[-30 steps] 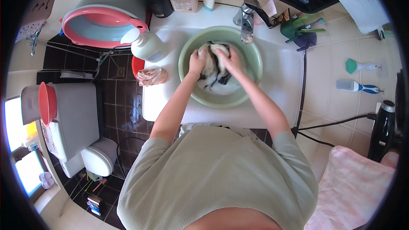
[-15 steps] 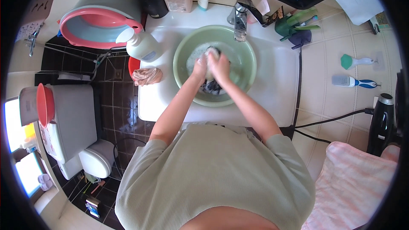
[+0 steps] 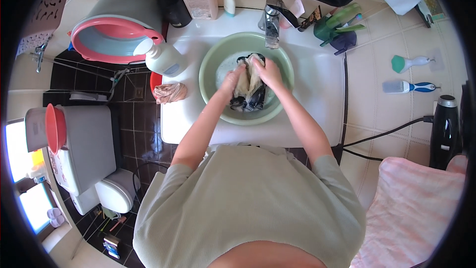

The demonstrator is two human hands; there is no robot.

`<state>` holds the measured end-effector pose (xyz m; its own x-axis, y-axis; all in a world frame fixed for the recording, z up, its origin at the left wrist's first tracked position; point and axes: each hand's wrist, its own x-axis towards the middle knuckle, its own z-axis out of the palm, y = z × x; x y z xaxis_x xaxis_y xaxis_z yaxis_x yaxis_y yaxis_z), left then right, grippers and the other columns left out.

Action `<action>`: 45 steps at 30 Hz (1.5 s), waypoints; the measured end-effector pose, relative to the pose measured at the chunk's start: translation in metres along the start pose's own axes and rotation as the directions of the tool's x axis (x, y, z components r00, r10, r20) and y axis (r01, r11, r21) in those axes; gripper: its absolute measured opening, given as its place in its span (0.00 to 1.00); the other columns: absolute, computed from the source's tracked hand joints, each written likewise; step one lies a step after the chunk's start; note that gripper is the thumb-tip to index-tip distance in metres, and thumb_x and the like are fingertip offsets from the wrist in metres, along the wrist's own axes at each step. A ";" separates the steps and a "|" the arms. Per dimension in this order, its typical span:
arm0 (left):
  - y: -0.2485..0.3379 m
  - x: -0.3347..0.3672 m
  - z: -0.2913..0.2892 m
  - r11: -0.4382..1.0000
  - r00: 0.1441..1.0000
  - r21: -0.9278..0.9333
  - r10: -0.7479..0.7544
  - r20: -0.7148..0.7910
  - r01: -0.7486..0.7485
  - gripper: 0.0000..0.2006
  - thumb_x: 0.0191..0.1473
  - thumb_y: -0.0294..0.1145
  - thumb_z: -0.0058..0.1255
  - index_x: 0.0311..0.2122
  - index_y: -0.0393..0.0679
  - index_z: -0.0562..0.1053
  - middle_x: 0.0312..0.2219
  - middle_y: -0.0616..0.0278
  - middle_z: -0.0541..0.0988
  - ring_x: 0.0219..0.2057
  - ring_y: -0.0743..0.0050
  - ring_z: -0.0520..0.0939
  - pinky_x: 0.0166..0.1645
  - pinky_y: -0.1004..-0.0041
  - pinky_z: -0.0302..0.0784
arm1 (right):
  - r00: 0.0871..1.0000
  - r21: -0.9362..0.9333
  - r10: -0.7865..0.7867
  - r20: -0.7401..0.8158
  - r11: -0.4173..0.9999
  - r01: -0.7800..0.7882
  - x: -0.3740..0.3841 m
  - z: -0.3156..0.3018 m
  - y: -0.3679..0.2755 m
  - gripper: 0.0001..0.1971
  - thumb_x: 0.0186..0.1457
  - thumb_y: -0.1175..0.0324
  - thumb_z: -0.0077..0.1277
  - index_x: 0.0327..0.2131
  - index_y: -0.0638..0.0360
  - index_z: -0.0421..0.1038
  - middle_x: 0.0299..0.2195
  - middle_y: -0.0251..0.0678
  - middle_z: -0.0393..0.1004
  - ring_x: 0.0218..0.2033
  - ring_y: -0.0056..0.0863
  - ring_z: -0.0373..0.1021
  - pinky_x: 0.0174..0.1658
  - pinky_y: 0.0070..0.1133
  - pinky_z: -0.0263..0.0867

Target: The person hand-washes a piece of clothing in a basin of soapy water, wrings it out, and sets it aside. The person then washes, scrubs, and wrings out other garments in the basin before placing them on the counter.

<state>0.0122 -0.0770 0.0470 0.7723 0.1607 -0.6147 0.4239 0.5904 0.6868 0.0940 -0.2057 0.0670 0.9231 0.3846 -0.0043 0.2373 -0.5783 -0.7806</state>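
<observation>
A light green basin (image 3: 204,97) with sudsy water sits in the white sink. Over its water I hold a wet black and cream piece of cloth (image 3: 253,83), which spreads between my hands and hangs down toward the near side of the basin. My left hand (image 3: 233,78) is closed on the cloth's left edge. My right hand (image 3: 268,73) grips its upper right part, fingers folded over it. Its exact kind does not show. The tap (image 3: 272,29) stands over the basin's far rim, just beyond my right hand.
A white pump bottle (image 3: 166,60) and a crumpled beige cloth (image 3: 170,93) rest at the sink's left side. Behind the pump bottle is a large pink-rimmed tub (image 3: 82,49). Toothbrush cups (image 3: 342,39) stand at the back right; a hair dryer (image 3: 445,136) hangs at the far right.
My hands were pressed together around the bunched cloth; now they are apart, with the cloth opened out between them. The right hand has moved right. The whole view has shifted slightly.
</observation>
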 end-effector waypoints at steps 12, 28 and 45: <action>-0.001 -0.002 -0.067 0.329 0.803 0.865 0.582 0.129 -0.378 0.20 0.36 0.20 0.46 0.40 0.44 0.63 0.27 0.55 0.71 0.32 0.55 0.73 0.40 0.65 0.68 | 0.985 0.447 0.057 0.160 0.886 -0.124 -0.003 -0.035 -0.001 0.22 0.43 0.63 0.51 0.43 0.65 0.64 0.34 0.41 0.72 0.35 0.27 0.68 0.41 0.21 0.61; 0.018 -0.012 -0.052 0.225 0.845 0.887 0.464 0.267 -0.404 0.13 0.51 0.31 0.40 0.43 0.47 0.66 0.39 0.60 0.68 0.40 0.64 0.70 0.40 0.70 0.70 | 0.926 0.603 -0.117 0.358 0.786 -0.134 -0.030 -0.039 -0.009 0.25 0.38 0.83 0.33 0.45 0.60 0.63 0.41 0.32 0.67 0.34 0.21 0.66 0.36 0.15 0.63; 0.032 -0.045 -0.009 0.948 0.913 0.222 0.130 0.386 -0.229 0.18 0.53 0.37 0.45 0.48 0.44 0.62 0.41 0.66 0.68 0.42 0.79 0.68 0.46 0.77 0.64 | 0.866 -0.024 -0.419 0.274 0.897 0.442 -0.045 -0.047 -0.043 0.32 0.32 0.79 0.47 0.48 0.43 0.62 0.34 0.37 0.64 0.32 0.36 0.66 0.39 0.25 0.64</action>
<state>-0.0135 -0.0584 0.0933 0.9431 -0.0820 -0.3224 0.3302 0.3478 0.8775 0.0566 -0.2316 0.1302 0.6165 0.7726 0.1517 0.6277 -0.3659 -0.6871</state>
